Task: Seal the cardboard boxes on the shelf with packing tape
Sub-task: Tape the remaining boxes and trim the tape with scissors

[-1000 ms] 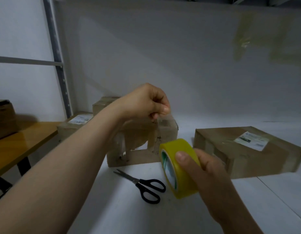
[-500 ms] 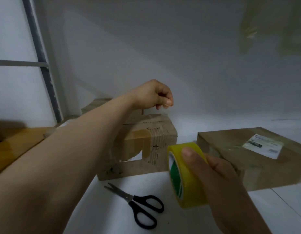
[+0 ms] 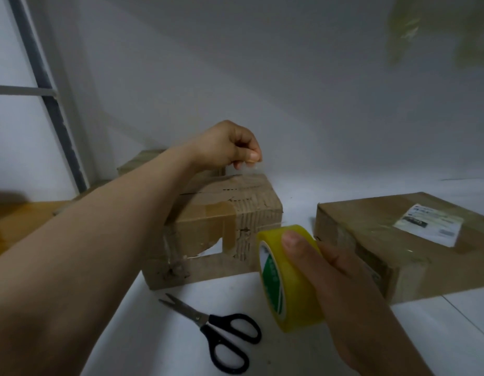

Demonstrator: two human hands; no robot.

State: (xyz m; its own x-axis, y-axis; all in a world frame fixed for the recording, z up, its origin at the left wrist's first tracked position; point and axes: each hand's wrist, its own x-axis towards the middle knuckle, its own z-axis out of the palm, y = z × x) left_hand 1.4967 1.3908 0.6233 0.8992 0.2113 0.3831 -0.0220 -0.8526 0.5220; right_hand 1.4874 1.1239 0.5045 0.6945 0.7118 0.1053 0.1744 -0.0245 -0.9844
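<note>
Here, a white shelf [image 3: 154, 348] is backed by a grey wall [image 3: 262, 77]; the roll [image 3: 298, 289] is clasped by the right grip [image 3: 352, 299], the tape end [image 3: 251, 166] pinched by the left grip [image 3: 227, 147].

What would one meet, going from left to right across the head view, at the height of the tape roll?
worn cardboard box → yellow tape roll, held by the right hand → flat labelled box. The scissors lie in front of the worn box and overlap it sideways, so I leave them out.
</note>
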